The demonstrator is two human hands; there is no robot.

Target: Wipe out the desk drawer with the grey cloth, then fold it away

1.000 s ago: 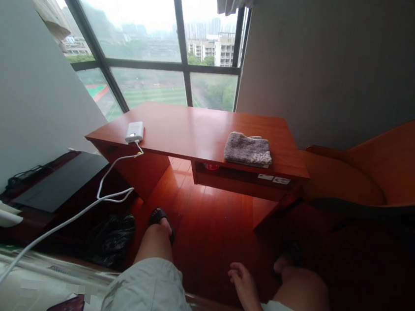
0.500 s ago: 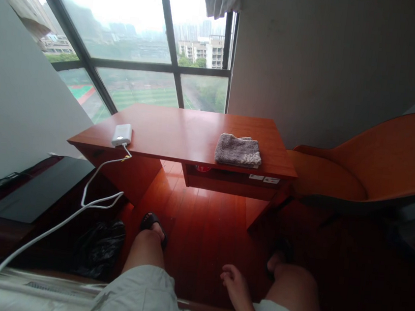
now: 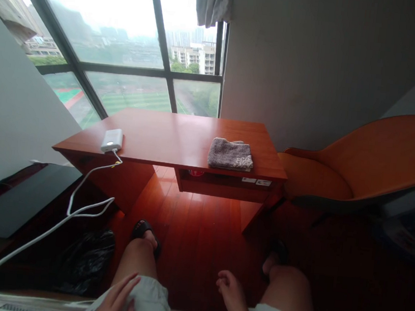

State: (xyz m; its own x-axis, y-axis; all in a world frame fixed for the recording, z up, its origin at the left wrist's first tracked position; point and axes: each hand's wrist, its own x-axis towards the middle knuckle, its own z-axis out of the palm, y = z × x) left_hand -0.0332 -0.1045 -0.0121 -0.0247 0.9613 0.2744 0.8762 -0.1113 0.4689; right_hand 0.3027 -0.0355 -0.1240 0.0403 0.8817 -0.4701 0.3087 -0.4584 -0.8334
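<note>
My left hand (image 3: 118,299) is over my left thigh at the bottom of the view, fingers stretched out and holding nothing. Between my knees, above the floor, hangs my right hand (image 3: 231,290), open, its fingers loosely bent and nothing visible in them. In front of me, a folded grey-brown towel (image 3: 230,154) with a pale patterned corner lies near the front edge of the wooden desk (image 3: 158,133). A white power adapter or power bank (image 3: 112,140) stands at the desk's left side, a white cable (image 3: 51,230) running from it toward me. Both hands are well apart from these things.
An orange chair (image 3: 388,162) stands right of the desk. At left are a low dark cabinet (image 3: 24,203) and a black plastic bag (image 3: 87,256). An open shelf (image 3: 220,179) under the desktop holds a red item. Windows (image 3: 130,43) rise behind the desk.
My left hand has come into view over my left thigh. My right hand stays between my knees, shifted slightly. The view has tilted up a little and turned to the right.
</note>
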